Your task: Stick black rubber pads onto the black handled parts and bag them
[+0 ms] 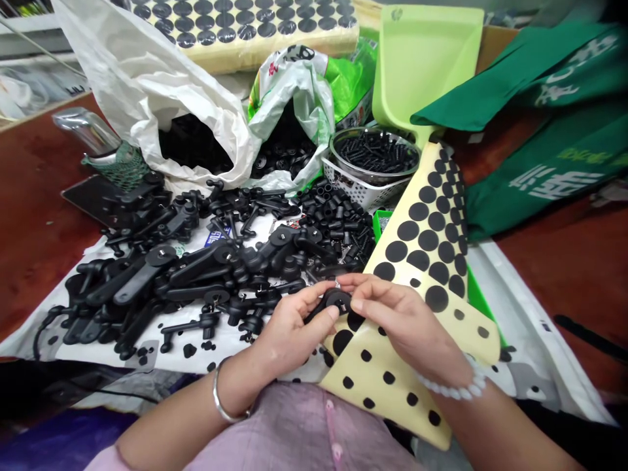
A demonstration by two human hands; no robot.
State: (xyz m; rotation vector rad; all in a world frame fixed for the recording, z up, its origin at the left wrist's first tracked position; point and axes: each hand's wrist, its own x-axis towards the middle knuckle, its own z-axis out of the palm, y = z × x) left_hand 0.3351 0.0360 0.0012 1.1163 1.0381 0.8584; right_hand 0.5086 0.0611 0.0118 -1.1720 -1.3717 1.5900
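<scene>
My left hand (289,324) and my right hand (392,314) meet over my lap, and both pinch a small black round plastic part (337,302). Under them lies a pale yellow backing sheet (392,379) covered with black round stickers (408,230); several spots on its near end are bare or hold only small dots. A pile of black plastic lever handles (186,268) lies just left of my left hand on white plastic sheeting.
A white bag (147,85) and a green-and-white bag (294,85) of black parts stand behind the pile. A metal bowl of black screws (375,154) sits in a white basket. A green scoop (422,59), green cloth (540,91) and another sticker sheet (245,26) lie further back.
</scene>
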